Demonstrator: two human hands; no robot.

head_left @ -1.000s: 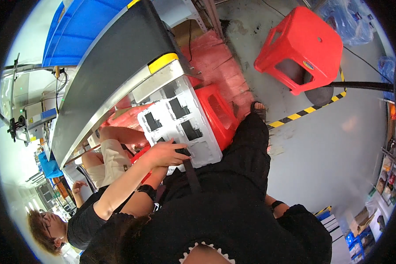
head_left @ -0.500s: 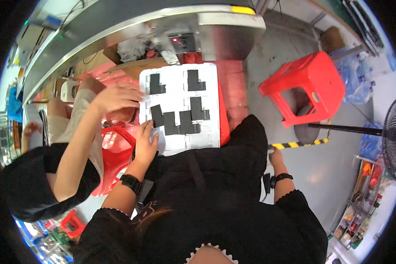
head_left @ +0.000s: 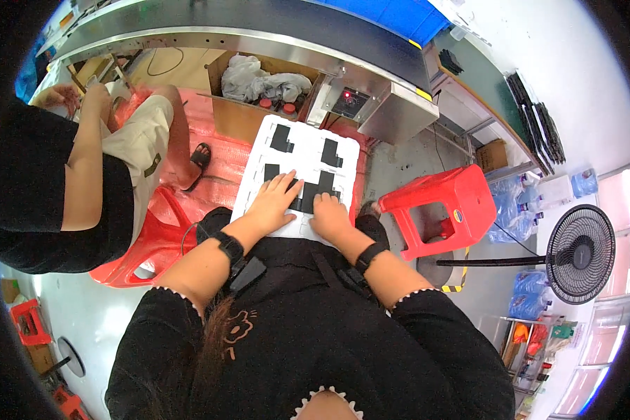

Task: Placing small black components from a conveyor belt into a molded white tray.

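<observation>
A white foam tray rests across my lap, holding several flat black pieces with a stepped outline. My left hand lies on the tray's near left part, fingers stretched and spread over the black pieces, partly covering them. Just to its right, my right hand has bent, closed fingers at the near edge of a black piece; its fingertips are partly hidden. Two more pieces, an upper left black piece and an upper right black piece, sit untouched at the far side.
A metal-edged conveyor bench runs across the far side, with a cardboard box of plastic bags beneath. A red stool and a black fan stand right. A co-worker in black sits close on the left.
My right hand has come from beside my body onto the tray, and my left hand has moved inward over the pieces. The co-worker's hand has left the tray. My view has shifted.
</observation>
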